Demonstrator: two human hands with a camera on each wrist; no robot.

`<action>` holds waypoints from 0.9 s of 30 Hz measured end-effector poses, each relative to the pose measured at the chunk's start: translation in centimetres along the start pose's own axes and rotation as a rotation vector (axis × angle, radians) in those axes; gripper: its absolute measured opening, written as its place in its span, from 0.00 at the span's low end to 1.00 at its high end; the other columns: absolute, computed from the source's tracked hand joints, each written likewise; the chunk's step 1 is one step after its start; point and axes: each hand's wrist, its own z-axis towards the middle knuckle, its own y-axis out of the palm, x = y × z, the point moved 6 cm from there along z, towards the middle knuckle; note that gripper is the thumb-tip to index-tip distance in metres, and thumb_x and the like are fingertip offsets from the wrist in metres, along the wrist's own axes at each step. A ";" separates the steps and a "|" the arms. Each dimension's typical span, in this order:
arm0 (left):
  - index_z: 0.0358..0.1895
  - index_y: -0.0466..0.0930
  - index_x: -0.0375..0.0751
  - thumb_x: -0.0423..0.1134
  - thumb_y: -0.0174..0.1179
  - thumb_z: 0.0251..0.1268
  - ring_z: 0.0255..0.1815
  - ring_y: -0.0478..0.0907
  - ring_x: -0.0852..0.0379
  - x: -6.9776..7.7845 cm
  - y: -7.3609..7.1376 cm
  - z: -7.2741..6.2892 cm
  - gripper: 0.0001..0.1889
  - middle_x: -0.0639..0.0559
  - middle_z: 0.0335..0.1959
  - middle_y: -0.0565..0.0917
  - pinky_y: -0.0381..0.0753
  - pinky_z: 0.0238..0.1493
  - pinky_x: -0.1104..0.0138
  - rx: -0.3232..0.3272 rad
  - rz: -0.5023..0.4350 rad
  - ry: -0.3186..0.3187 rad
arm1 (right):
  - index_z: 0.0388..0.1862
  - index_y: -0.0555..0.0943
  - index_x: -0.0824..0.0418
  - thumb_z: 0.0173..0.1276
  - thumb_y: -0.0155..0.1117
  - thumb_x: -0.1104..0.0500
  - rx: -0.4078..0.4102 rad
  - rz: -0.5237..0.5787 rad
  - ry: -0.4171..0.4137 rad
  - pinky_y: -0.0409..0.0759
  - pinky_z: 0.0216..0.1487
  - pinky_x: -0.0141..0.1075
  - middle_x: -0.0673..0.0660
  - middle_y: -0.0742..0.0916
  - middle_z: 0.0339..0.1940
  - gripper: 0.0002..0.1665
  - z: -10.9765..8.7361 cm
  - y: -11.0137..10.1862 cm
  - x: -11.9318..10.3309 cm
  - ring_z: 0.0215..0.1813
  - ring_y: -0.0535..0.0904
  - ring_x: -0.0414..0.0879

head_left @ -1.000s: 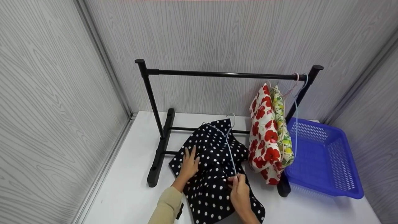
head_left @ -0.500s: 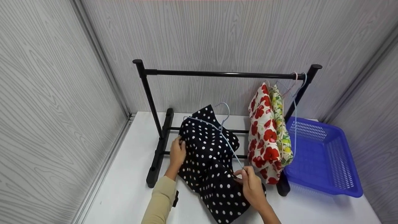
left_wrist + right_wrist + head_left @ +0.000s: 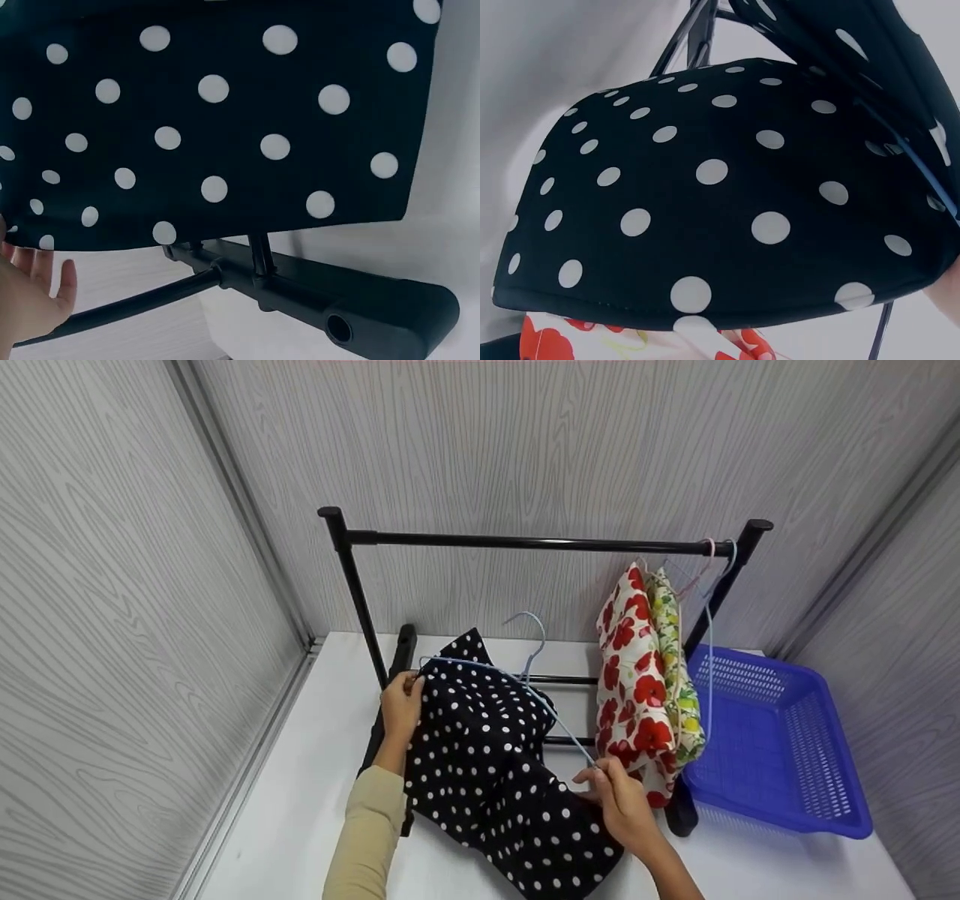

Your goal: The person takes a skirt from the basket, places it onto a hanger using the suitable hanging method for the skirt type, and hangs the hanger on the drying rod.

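A black garment with white polka dots [image 3: 480,765] hangs partly over a light blue wire hanger [image 3: 480,663], tilted above the white table. My left hand [image 3: 401,706] pinches the garment's edge by the hanger's left end. In the left wrist view, fingers of that hand [image 3: 34,292] show at the cloth's lower edge. My right hand [image 3: 622,806] pinches the hanger's lower right end, with the cloth bunched beneath it. The hanger's hook points up, apart from the rail. Broad dotted cloth [image 3: 705,187] fills the right wrist view and hides most of that hand.
Behind the garment stands a black clothes rack [image 3: 525,541]. At its right end hang a red-flowered garment [image 3: 634,682] and a yellow-and-green patterned one [image 3: 686,709] on hangers. A blue plastic basket [image 3: 825,810] sits right of the rack. Grey wood-grain walls [image 3: 480,450] enclose the table.
My left hand has gone from lying flat on the cloth to pinching its edge, farther up and left. My right hand moved right with the hanger's end, and the garment has been lifted and spread.
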 end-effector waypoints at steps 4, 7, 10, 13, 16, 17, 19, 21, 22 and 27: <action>0.32 0.82 0.27 0.32 0.58 0.62 0.29 0.77 0.49 0.2 -0.8 0.6 0.09 0.36 0.28 0.83 0.75 0.35 0.63 0.061 0.006 -0.007 | 0.35 0.69 0.74 0.66 0.41 0.80 0.006 -0.017 -0.050 0.83 0.30 0.38 0.65 0.83 0.31 0.08 -0.2 -0.1 0.4 0.29 0.85 0.53; 0.31 0.82 0.27 0.35 0.58 0.61 0.28 0.75 0.51 0.3 -1.1 1.2 0.11 0.37 0.27 0.83 0.73 0.35 0.65 0.050 0.010 -0.096 | 0.36 0.70 0.71 0.65 0.43 0.80 0.006 -0.038 -0.078 0.83 0.31 0.36 0.63 0.84 0.33 0.09 -0.4 0.0 1.2 0.31 0.86 0.51; 0.34 0.82 0.27 0.39 0.57 0.62 0.31 0.75 0.53 0.1 -1.2 1.5 0.14 0.42 0.28 0.83 0.71 0.38 0.67 -0.011 -0.040 -0.242 | 0.36 0.69 0.68 0.67 0.44 0.76 -0.008 -0.059 -0.072 0.83 0.33 0.34 0.60 0.84 0.34 0.08 -0.5 0.2 1.8 0.34 0.86 0.48; 0.33 0.81 0.29 0.41 0.56 0.62 0.31 0.72 0.57 -0.1 -1.2 1.6 0.15 0.50 0.25 0.80 0.69 0.37 0.71 -0.055 -0.133 -0.361 | 0.36 0.69 0.66 0.68 0.45 0.75 -0.020 -0.085 -0.073 0.83 0.33 0.35 0.59 0.85 0.34 0.07 -0.6 0.3 1.6 0.34 0.85 0.49; 0.23 0.79 0.35 0.41 0.55 0.61 0.25 0.67 0.62 0.0 -1.2 1.7 0.14 0.58 0.18 0.73 0.66 0.31 0.73 -0.052 -0.197 -0.404 | 0.35 0.69 0.66 0.66 0.47 0.76 -0.017 -0.119 -0.111 0.83 0.32 0.35 0.57 0.85 0.33 0.08 -0.7 0.4 1.2 0.32 0.85 0.47; 0.19 0.76 0.38 0.40 0.55 0.61 0.22 0.66 0.63 0.2 -1.3 1.7 0.14 0.60 0.16 0.70 0.65 0.28 0.74 -0.043 -0.210 -0.405 | 0.35 0.69 0.65 0.66 0.47 0.76 -0.018 -0.128 -0.126 0.83 0.32 0.34 0.57 0.85 0.32 0.08 -0.7 0.5 1.1 0.31 0.85 0.47; 0.14 0.71 0.44 0.39 0.55 0.60 0.17 0.63 0.65 0.6 -1.4 1.6 0.15 0.61 0.13 0.66 0.63 0.22 0.75 -0.018 -0.223 -0.394 | 0.36 0.70 0.64 0.65 0.48 0.77 -0.017 -0.156 -0.149 0.82 0.32 0.32 0.56 0.85 0.32 0.09 -0.8 0.5 0.9 0.31 0.85 0.46; 0.12 0.68 0.46 0.37 0.56 0.58 0.13 0.61 0.67 0.9 -1.6 1.5 0.17 0.62 0.10 0.64 0.61 0.18 0.76 0.022 -0.218 -0.379 | 0.36 0.70 0.64 0.64 0.50 0.77 -0.012 -0.168 -0.171 0.81 0.33 0.28 0.55 0.85 0.31 0.10 -0.9 0.5 0.6 0.31 0.86 0.46; 0.12 0.67 0.46 0.36 0.56 0.57 0.11 0.61 0.67 1.0 -1.7 1.5 0.17 0.62 0.09 0.64 0.61 0.16 0.76 0.050 -0.212 -0.370 | 0.36 0.70 0.65 0.63 0.50 0.78 -0.010 -0.170 -0.185 0.81 0.34 0.27 0.56 0.85 0.31 0.10 -1.0 0.6 0.5 0.31 0.86 0.46; 0.14 0.70 0.38 0.32 0.58 0.51 0.15 0.62 0.66 1.6 -2.5 1.6 0.12 0.58 0.13 0.68 0.63 0.23 0.75 0.213 -0.153 -0.263 | 0.36 0.70 0.65 0.61 0.52 0.79 0.019 -0.172 -0.260 0.79 0.36 0.21 0.55 0.85 0.30 0.11 -1.4 0.6 -0.2 0.30 0.85 0.44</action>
